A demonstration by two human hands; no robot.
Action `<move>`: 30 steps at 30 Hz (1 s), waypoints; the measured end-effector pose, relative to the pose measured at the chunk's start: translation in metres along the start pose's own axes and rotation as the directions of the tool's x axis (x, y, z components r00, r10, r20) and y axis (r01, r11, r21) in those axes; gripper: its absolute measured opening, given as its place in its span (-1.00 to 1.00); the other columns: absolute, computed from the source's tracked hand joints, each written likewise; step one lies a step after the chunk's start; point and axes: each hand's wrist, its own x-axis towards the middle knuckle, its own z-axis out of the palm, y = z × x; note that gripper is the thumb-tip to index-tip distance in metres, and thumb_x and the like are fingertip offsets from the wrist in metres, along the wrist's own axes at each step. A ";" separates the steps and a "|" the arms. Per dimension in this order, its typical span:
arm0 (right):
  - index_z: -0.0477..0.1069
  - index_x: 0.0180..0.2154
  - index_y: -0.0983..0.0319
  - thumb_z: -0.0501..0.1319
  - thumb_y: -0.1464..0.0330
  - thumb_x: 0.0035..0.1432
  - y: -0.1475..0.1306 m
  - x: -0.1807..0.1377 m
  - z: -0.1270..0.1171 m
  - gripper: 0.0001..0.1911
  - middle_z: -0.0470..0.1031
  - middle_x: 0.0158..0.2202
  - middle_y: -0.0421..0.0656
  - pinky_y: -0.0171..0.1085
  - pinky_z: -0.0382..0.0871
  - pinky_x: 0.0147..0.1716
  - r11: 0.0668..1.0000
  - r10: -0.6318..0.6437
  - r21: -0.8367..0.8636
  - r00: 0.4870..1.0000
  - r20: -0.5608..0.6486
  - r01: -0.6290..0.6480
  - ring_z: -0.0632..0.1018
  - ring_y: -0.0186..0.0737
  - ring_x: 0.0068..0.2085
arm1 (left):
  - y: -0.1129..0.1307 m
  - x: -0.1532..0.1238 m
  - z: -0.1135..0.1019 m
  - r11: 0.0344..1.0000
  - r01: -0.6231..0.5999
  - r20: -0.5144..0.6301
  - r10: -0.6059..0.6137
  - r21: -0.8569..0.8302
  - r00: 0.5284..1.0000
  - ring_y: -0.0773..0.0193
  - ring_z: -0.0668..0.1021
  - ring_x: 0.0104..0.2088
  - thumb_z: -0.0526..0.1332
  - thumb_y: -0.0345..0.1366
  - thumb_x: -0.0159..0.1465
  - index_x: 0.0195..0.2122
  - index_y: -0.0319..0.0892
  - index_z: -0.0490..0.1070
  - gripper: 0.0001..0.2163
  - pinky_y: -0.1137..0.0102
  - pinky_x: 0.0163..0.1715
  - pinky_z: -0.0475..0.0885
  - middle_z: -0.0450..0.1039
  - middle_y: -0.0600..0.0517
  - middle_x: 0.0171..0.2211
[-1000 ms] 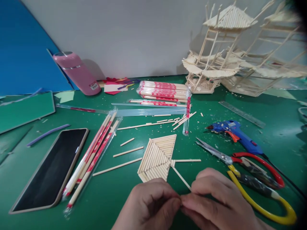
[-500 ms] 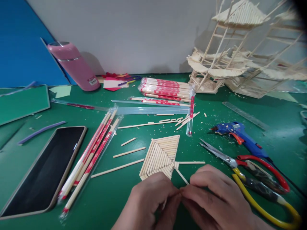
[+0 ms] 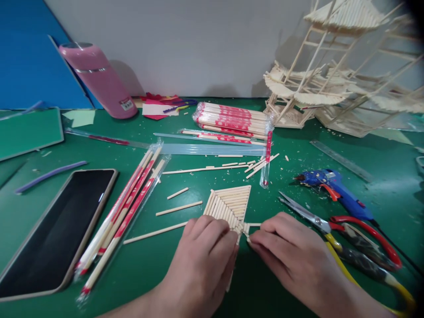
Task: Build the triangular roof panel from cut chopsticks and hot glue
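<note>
A panel of thin wooden sticks laid side by side lies on the green table in front of me. My left hand is curled over the panel's lower left part, fingers closed on it; they hide that part. Beside the panel's lower corner, my right hand pinches a thin wooden stick at its fingertips, most of it hidden. Another stick runs from the corner towards the right hand. Left of the panel lie loose cut sticks of different lengths.
Scissors and a blue glue gun lie at right. Wrapped chopsticks and a phone are at left. Behind are a chopstick pack, a pink bottle and a stick-built tower model. A clear ruler lies right.
My hands were together below the panel, fingertips touching. Now they are apart: the left has moved up onto the panel, the right up to its lower corner. The view has shifted slightly.
</note>
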 end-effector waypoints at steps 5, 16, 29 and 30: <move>0.44 -0.34 0.20 0.04 0.50 0.15 0.000 0.006 -0.002 -0.78 0.35 -0.45 -0.19 -0.30 0.21 -0.45 1.000 0.004 -0.007 0.997 0.073 -0.004 0.33 -0.29 -0.40 | 0.002 0.001 -0.001 0.999 0.044 0.066 -0.044 0.004 0.997 0.22 0.32 -0.32 0.00 -0.45 0.24 -0.37 -0.17 0.29 -0.88 0.28 -0.35 0.19 0.34 0.01 -0.33; 0.41 -0.35 0.22 0.05 0.50 0.13 0.001 0.007 -0.002 -0.82 0.33 -0.42 -0.17 -0.29 0.24 -0.45 1.000 0.021 -0.006 0.997 0.079 -0.020 0.34 -0.30 -0.39 | 0.000 -0.001 -0.001 0.999 0.031 0.094 -0.033 0.025 0.995 0.21 0.30 -0.32 0.02 -0.45 0.21 -0.35 -0.17 0.32 -0.88 0.27 -0.35 0.19 0.33 0.01 -0.33; 0.41 -0.33 0.24 0.00 0.44 0.20 -0.004 0.008 0.006 -0.78 0.34 -0.43 -0.16 -0.30 0.30 -0.41 0.998 0.051 -0.029 0.997 0.064 -0.049 0.38 -0.30 -0.40 | 0.000 0.000 0.000 0.998 0.033 0.104 -0.037 0.046 0.994 0.19 0.29 -0.31 0.00 -0.46 0.21 -0.28 -0.15 0.36 -0.82 0.25 -0.34 0.19 0.33 0.00 -0.32; 0.41 -0.33 0.24 -0.01 0.44 0.20 -0.004 0.008 0.006 -0.78 0.34 -0.43 -0.15 -0.29 0.30 -0.42 0.999 0.051 -0.022 0.996 0.072 -0.050 0.38 -0.29 -0.40 | 0.000 0.000 0.000 0.998 0.034 0.105 -0.038 0.044 0.994 0.19 0.29 -0.31 0.00 -0.46 0.20 -0.28 -0.15 0.35 -0.82 0.25 -0.34 0.19 0.33 0.00 -0.32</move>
